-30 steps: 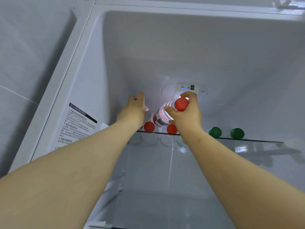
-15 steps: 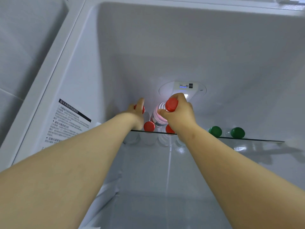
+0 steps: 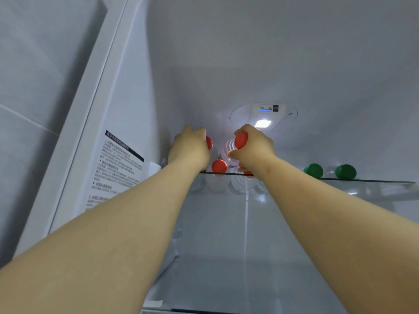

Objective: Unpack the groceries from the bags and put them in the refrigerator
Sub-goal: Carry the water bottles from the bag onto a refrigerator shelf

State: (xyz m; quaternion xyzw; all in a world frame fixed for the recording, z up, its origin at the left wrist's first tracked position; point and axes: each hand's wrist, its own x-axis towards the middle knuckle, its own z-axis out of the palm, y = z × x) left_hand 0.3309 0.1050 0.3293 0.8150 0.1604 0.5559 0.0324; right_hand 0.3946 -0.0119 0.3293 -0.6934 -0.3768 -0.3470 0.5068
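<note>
1. Red-capped bottle [image 3: 233, 145] at glass shelf [image 3: 362, 180], left rear: clear ribbed plastic, probably full, heavyish, slick; neck is the best hold.
2. My right hand [image 3: 254, 148] fingers [image 3: 243, 129] wrap its neck.
3. Left hand [image 3: 189, 150] fingers [image 3: 197, 131] curl round neighbour bottle [image 3: 209, 142] top.
4. Green-capped bottles [image 3: 314, 169] well apart.

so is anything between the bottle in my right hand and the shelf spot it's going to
The right hand holds its bottle above the glass shelf, behind the front red-capped bottles, so those are not in its way. The spot beneath is hidden by hand and wrist; no blocker shows.
</note>
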